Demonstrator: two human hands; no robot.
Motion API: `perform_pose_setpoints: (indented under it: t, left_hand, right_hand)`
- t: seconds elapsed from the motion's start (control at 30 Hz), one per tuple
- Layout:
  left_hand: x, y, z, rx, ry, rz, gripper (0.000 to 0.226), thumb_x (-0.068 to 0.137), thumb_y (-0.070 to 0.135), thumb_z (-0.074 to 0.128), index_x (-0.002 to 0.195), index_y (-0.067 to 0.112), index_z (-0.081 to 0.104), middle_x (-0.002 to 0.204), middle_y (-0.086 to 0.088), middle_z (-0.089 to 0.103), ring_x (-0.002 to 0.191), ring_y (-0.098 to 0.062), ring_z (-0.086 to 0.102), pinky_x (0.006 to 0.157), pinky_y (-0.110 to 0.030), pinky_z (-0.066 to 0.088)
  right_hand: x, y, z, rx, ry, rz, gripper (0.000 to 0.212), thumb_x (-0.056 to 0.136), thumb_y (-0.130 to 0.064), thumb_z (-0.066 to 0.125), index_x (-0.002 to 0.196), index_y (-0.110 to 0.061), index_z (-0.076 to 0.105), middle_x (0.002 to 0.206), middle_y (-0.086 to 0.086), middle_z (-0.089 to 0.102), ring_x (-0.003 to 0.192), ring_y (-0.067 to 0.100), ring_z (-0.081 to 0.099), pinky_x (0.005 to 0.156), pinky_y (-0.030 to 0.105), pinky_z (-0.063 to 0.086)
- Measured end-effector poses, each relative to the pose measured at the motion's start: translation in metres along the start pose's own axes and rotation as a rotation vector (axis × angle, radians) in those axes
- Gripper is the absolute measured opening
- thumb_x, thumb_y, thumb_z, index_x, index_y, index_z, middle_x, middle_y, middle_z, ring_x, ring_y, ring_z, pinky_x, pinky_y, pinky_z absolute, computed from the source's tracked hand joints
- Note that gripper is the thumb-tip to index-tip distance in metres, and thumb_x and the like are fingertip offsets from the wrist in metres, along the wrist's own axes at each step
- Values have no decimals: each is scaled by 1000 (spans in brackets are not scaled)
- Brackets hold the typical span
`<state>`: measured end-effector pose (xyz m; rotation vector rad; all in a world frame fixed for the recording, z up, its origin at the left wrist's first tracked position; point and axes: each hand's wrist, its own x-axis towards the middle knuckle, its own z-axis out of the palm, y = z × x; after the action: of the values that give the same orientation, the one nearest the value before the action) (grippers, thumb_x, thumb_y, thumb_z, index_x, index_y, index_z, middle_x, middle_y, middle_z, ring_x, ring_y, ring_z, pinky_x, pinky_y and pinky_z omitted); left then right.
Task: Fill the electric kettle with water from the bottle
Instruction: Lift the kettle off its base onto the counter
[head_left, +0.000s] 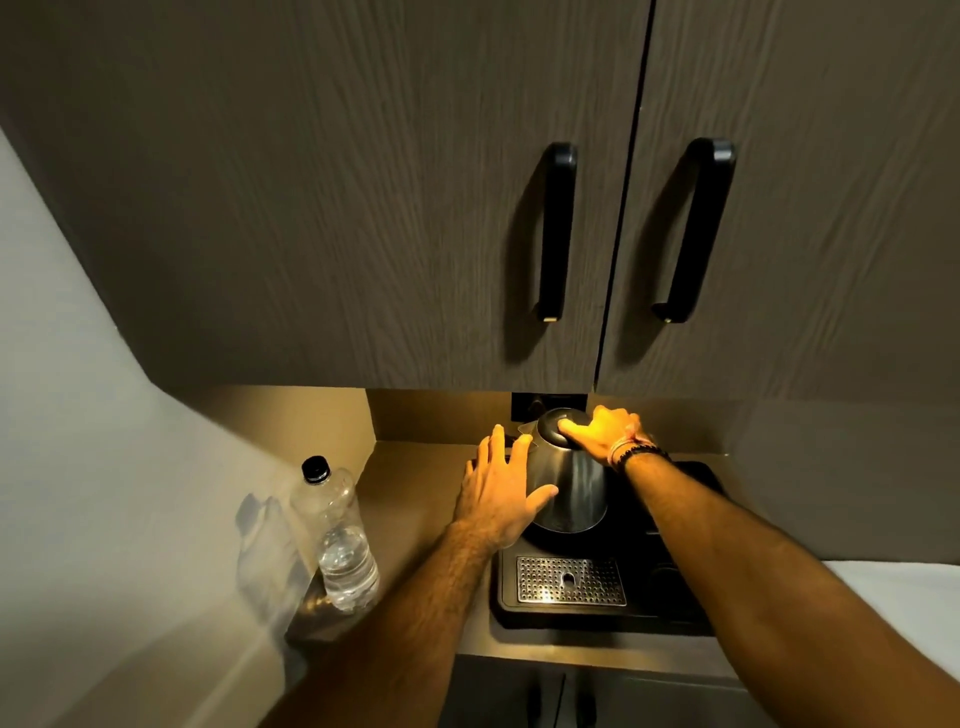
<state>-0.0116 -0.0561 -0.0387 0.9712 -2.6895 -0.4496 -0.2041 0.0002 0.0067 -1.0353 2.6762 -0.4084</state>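
A steel electric kettle (576, 491) with a dark lid stands on a black tray (613, 618) on the counter. My right hand (602, 434) lies over the kettle's top at the lid and handle, fingers curled on it. My left hand (501, 491) rests flat against the kettle's left side, fingers spread. A clear plastic water bottle (340, 535) with a black cap stands upright to the left, partly filled, untouched by either hand.
Dark wooden cabinet doors with two black handles (556, 234) hang low over the counter. The tray carries a perforated metal drip grate (571, 581) in front of the kettle. A white wall (78, 467) bounds the left side. A wall socket (524, 405) sits behind the kettle.
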Motion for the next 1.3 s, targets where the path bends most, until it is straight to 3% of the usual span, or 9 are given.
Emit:
perform_pose_setpoints:
  t: [0.2, 0.37, 0.47, 0.57, 0.7, 0.87, 1.07, 1.23, 1.3]
  left_hand:
    - [-6, -12, 3, 5, 11, -43, 80, 88, 62, 54, 152, 27, 20, 165, -14, 7, 150, -34, 13, 115, -59, 21]
    - [-8, -15, 7, -39, 22, -65, 81, 88, 64, 53, 152, 27, 20, 165, -14, 9, 150, -32, 14, 115, -58, 21]
    - [-6, -14, 9, -73, 39, -67, 83, 87, 67, 51, 152, 27, 19, 165, -13, 10, 150, -31, 16, 116, -57, 21]
    - [0, -7, 11, -201, 41, -89, 93, 84, 72, 48, 155, 24, 14, 165, -11, 11, 150, -30, 19, 116, -53, 23]
    - [21, 17, 12, -743, -16, -386, 109, 78, 76, 56, 158, 20, 7, 164, -10, 21, 148, -30, 23, 118, -50, 24]
    - [37, 32, 16, -1230, -134, -478, 114, 61, 79, 63, 153, 20, 30, 154, -5, 41, 140, -25, 39, 116, -50, 30]
    - [37, 38, 21, -1400, -109, -496, 122, 65, 73, 67, 158, 21, 9, 163, -3, 24, 146, -24, 28, 119, -50, 25]
    - [35, 38, 17, -1399, 22, -456, 96, 79, 64, 65, 154, 20, 24, 139, 13, 38, 142, -22, 35, 110, -37, 31]
    - [25, 28, 14, -1353, 67, -484, 98, 76, 69, 63, 154, 21, 26, 142, 13, 38, 144, -23, 31, 109, -36, 29]
  right_hand:
    - [7, 8, -5, 92, 0, -59, 71, 90, -69, 32, 110, -9, 65, 111, 18, 66, 94, 33, 58, 86, 41, 42]
    - [16, 23, -10, 264, 23, 35, 68, 94, -63, 25, 119, -16, 67, 129, 17, 62, 125, 42, 50, 111, 64, 11]
    - [15, 31, -8, 365, 29, 92, 64, 95, -59, 29, 116, -13, 68, 131, 18, 61, 129, 42, 46, 113, 63, -1]
    - [11, 31, -10, 444, -15, 101, 66, 91, -63, 34, 114, -12, 69, 127, 19, 63, 124, 42, 51, 118, 60, 12]
    - [9, 31, -16, 574, -76, 80, 51, 91, -55, 43, 96, -13, 72, 114, 22, 69, 111, 42, 62, 112, 56, 33]
    - [11, 33, -10, 738, -25, 111, 39, 96, -28, 44, 104, 2, 68, 114, 27, 67, 110, 45, 61, 101, 57, 46]
    - [7, 36, -5, 763, 32, 89, 42, 99, -29, 40, 107, 4, 66, 114, 26, 66, 109, 42, 61, 96, 49, 48]
    - [7, 24, -19, 760, 16, 57, 40, 98, -25, 43, 101, 6, 68, 109, 25, 68, 100, 38, 63, 86, 42, 49]
    - [-2, 12, -13, 780, -3, 47, 34, 93, -27, 50, 95, 0, 70, 101, 18, 69, 93, 29, 62, 83, 40, 49]
